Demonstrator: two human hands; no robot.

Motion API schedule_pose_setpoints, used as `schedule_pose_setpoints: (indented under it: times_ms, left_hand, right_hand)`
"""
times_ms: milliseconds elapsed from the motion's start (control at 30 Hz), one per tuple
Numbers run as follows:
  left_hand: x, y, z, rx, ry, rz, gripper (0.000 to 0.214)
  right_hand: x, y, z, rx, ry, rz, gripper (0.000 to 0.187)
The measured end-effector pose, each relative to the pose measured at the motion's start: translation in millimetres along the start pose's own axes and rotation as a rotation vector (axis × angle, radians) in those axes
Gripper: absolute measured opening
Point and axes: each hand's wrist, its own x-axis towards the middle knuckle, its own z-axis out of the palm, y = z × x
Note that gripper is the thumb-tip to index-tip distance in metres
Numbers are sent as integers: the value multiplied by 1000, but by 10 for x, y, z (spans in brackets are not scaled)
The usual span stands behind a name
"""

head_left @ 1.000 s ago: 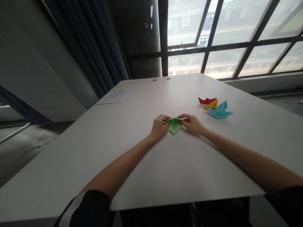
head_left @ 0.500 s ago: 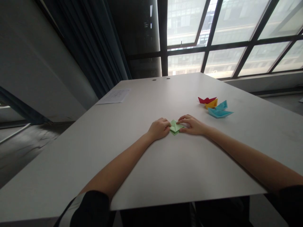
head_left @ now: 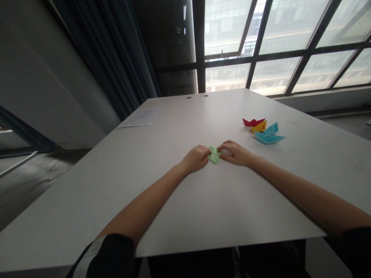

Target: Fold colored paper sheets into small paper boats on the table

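Between my two hands, a small light-green folded paper (head_left: pixel 215 155) lies on the white table (head_left: pixel 185 216), diamond-shaped with a crease down its middle. My left hand (head_left: pixel 198 157) has its fingertips closed on the paper's left corner. On the opposite corner, the thumb and fingers of my right hand (head_left: pixel 233 153) pinch the paper. Both side corners are partly hidden under the fingers.
To the right beyond my right hand sit folded paper boats: a red boat (head_left: pixel 253 122), a yellow boat (head_left: pixel 259 127) and a light-blue boat (head_left: pixel 269 138). A printed sheet (head_left: pixel 140 117) lies by the table's left edge. Windows and a dark curtain (head_left: pixel 116 50) stand behind.
The green paper's front layers, apart at the lower point before, now lie together as one flat diamond. My left fingertips have shifted slightly to the right; the boats have not moved.
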Motion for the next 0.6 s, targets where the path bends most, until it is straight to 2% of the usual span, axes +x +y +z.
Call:
schedule_pose_setpoints:
  times_ms: [267, 600]
  left_hand:
    - [-39, -23, -79, -45, -12, -12, 23]
    - [-22, -76, -45, 14, -33, 33, 18]
  right_hand:
    - [-15, 6, -47, -93, -44, -117, 29]
    - [-7, -29, -3, -119, -20, -115, 28]
